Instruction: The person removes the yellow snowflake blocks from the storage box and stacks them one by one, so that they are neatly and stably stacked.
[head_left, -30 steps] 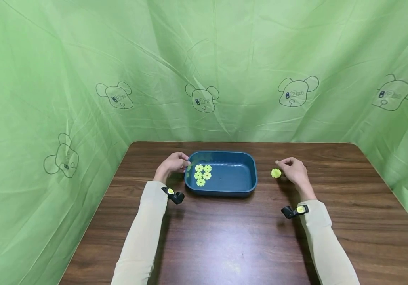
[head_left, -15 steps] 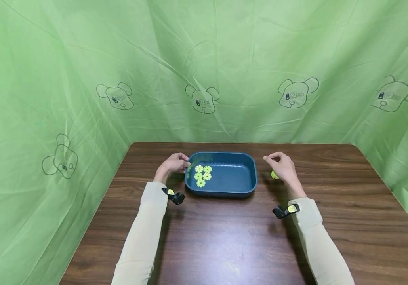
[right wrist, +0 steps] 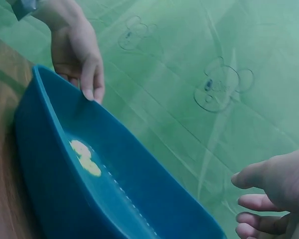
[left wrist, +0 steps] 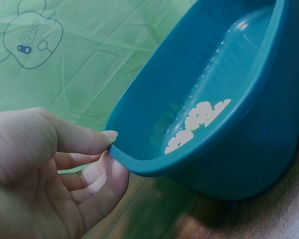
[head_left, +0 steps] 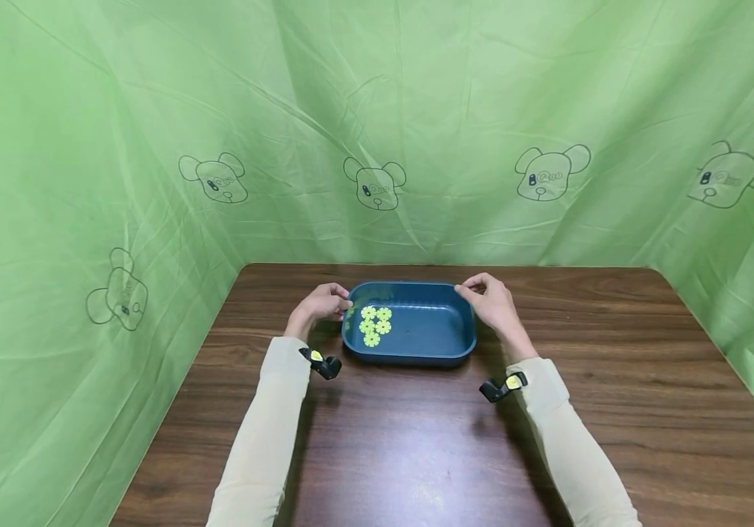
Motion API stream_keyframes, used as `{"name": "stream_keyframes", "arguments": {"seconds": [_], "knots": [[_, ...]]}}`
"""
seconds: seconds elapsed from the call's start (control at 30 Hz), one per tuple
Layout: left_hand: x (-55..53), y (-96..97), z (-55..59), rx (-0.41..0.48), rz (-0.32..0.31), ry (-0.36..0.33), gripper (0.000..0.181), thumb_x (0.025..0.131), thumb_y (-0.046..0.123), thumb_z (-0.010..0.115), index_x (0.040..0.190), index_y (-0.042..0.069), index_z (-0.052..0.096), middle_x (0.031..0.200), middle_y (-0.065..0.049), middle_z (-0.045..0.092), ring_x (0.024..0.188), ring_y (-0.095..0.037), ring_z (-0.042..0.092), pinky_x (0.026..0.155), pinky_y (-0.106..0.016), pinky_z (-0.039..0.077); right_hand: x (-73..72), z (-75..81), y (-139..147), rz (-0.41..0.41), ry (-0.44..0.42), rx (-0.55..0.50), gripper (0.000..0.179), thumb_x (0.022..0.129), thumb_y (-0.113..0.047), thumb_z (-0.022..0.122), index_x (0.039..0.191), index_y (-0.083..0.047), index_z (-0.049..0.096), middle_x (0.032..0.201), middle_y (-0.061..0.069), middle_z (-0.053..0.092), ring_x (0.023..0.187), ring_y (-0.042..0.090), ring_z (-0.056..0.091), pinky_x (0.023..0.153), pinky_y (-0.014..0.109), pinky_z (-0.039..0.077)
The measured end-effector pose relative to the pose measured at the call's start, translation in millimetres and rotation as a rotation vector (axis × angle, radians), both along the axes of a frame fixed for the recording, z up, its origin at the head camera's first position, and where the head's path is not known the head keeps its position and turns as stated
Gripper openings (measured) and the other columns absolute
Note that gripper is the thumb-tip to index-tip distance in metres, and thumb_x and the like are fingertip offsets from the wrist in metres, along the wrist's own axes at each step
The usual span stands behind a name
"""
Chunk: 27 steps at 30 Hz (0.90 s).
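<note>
A blue rectangular basin (head_left: 430,333) stands on the wooden table, with several flat yellow-green flower-shaped pieces (head_left: 383,314) lying inside at its left end. My left hand (head_left: 321,301) pinches the left rim between thumb and fingers, as the left wrist view shows on the basin (left wrist: 189,162). At the basin's right end is my right hand (head_left: 494,306), its fingertips by the far right corner of the rim. In the right wrist view this right hand (right wrist: 284,189) has thumb and fingers spread apart, holds nothing and is apart from the rim.
Brown wooden tabletop (head_left: 614,351) extends on both sides of the basin and in front of it. A green cloth (head_left: 456,88) printed with bear heads hangs behind and at the sides. Black cameras are strapped to both wrists.
My right hand has moved left from beside a yellow-green flower piece on the table to the basin's right rim; that piece is now hidden from view. The left hand and basin have stayed put.
</note>
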<state>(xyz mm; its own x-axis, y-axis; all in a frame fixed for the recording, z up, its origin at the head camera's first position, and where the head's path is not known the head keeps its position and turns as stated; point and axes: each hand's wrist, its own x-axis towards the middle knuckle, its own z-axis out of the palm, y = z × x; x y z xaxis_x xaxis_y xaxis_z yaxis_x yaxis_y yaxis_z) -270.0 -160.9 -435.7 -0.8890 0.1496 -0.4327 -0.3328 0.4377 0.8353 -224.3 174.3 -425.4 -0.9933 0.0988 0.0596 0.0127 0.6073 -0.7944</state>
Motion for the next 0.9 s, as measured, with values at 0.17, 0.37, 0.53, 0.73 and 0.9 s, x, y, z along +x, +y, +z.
{"name": "stream_keyframes", "arguments": {"seconds": [0.17,0.37,0.53,0.73,0.9], "knots": [[0.3,0.0,-0.3,-0.004,0.001,-0.002,0.028,0.093,0.005,0.057,0.120,-0.001,0.049,0.101,-0.012,0.053,0.078,-0.018,0.055,0.094,-0.047,0.051,-3.0,0.7,-17.5,0.047,0.017,0.007,0.030,0.090,-0.033,0.066,0.102,-0.006,0.063,0.096,0.013,0.064,0.089,0.024,0.057,0.074,0.030,0.042],[-1.3,0.2,-0.3,-0.020,-0.001,0.002,0.027,0.094,0.007,0.057,0.119,0.000,0.050,0.103,-0.013,0.053,0.080,-0.018,0.056,0.092,-0.044,0.052,-6.1,-2.4,-36.8,0.093,0.009,-0.006,0.028,0.089,-0.032,0.067,0.100,-0.007,0.063,0.095,0.011,0.064,0.087,0.023,0.057,0.073,0.029,0.043],[-2.9,-0.5,-1.3,-0.014,-0.002,-0.001,0.027,0.093,0.007,0.057,0.119,0.000,0.050,0.103,-0.013,0.053,0.079,-0.018,0.056,0.092,-0.044,0.052,-7.8,-8.7,-52.6,0.111,-0.016,0.004,0.025,0.089,-0.032,0.067,0.098,-0.009,0.063,0.093,0.008,0.064,0.085,0.021,0.057,0.072,0.028,0.044],[-5.0,-2.1,-2.2,-0.005,-0.001,-0.008,0.027,0.093,0.006,0.057,0.119,-0.001,0.050,0.101,-0.012,0.053,0.079,-0.019,0.056,0.093,-0.046,0.051,-9.2,-17.7,-70.0,0.127,-0.040,0.030,0.024,0.088,-0.032,0.068,0.097,-0.010,0.063,0.094,0.007,0.064,0.086,0.020,0.058,0.074,0.030,0.046],[-5.6,-2.1,-2.3,-0.005,-0.006,-0.009,0.028,0.093,0.006,0.057,0.120,-0.001,0.050,0.100,-0.012,0.053,0.078,-0.019,0.056,0.093,-0.046,0.051,-11.8,-25.6,-84.7,0.142,-0.062,0.023,0.023,0.087,-0.032,0.069,0.096,-0.011,0.064,0.094,0.005,0.064,0.086,0.019,0.057,0.074,0.031,0.047]]}}
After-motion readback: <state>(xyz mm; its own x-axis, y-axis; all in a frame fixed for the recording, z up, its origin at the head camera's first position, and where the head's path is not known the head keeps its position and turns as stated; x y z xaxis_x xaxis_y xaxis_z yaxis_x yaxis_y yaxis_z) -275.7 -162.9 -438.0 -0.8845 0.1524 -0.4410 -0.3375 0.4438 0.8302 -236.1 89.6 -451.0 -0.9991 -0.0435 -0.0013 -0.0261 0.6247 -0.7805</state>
